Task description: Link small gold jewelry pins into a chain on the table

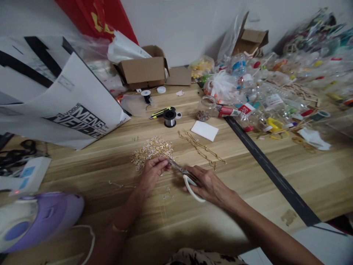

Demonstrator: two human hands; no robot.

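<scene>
My right hand (205, 182) is closed round the white handles of a pair of scissors (190, 187), whose blades reach left to my other fingertips. In a pinch, my left hand (154, 171) holds something at the blade tips that is too small to make out. Just behind it lies a heap of tiny gold and clear beaded pieces (153, 149). A thin beaded strand (118, 184) trails on the table left of my left wrist. A few loose clear beads (167, 195) rest in front of my hands. Gold beaded chains (202, 149) are stretched out beyond the scissors.
Behind the heap stand a spool of silver wire (170, 119), a yellow-black cutter (160, 112) and a jar of beads (204, 110). A folded white paper (204, 130) lies nearby. Plastic bottles (273, 101) crowd the right; a paper bag (63, 103) and purple appliance (55, 217) occupy the left.
</scene>
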